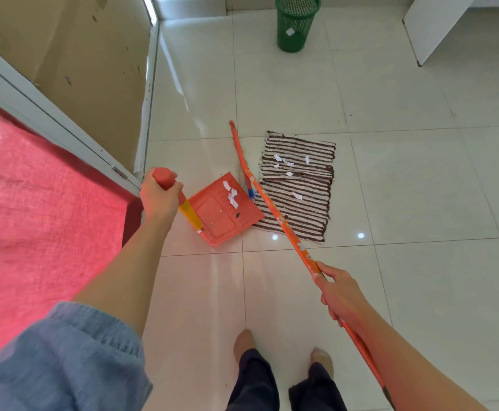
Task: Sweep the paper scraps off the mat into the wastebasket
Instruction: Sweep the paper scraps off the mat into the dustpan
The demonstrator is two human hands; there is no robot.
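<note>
A brown-and-white striped mat (298, 200) lies on the tiled floor with several white paper scraps (285, 162) on it. An orange dustpan (221, 218) sits on the floor at the mat's left edge and holds a few scraps (232, 195). My left hand (161, 197) grips the dustpan's upright handle near its top. My right hand (338, 292) grips the long orange broom handle (275, 212), which slants across the mat's left side; the broom head (236, 140) lies on the floor left of the mat. The green mesh wastebasket (297, 23) stands far ahead, a scrap inside it.
A red surface (35, 226) with a white frame fills the left side, with a brown panel (88, 60) behind it. A white cabinet (438, 25) stands at the far right. My feet (284, 348) are on glossy pale tiles between me and the mat.
</note>
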